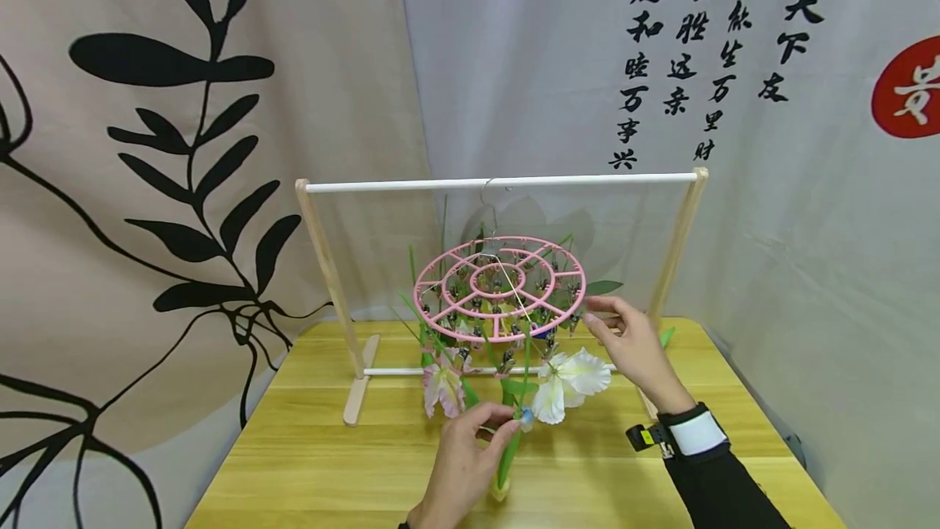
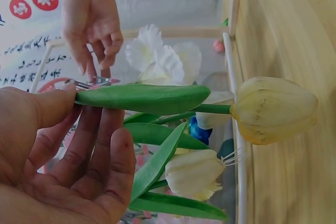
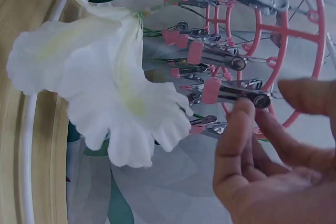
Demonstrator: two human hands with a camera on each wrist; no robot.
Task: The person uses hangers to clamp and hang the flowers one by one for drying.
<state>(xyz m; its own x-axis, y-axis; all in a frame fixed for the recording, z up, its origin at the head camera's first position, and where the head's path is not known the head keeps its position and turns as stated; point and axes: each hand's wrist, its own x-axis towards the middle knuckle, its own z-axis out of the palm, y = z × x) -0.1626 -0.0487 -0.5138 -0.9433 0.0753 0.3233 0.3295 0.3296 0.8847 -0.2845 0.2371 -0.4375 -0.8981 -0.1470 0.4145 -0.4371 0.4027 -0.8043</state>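
A pink round clip hanger hangs from the white bar, with metal clips and artificial flowers under it. My left hand pinches an artificial tulip at its green leaf; the pale yellow bloom points down. Thumb and fingers hide where its stem meets the clips. My right hand is at the hanger's right edge, its fingertips touching a metal clip with pink tips. The thumb stands apart from that clip. A white ruffled flower hangs just below the right hand.
The rack's white bar rests on wooden posts standing on a wood-grain table. A pink flower hangs on the left, and another pale tulip hangs behind the held one. A printed curtain covers the back.
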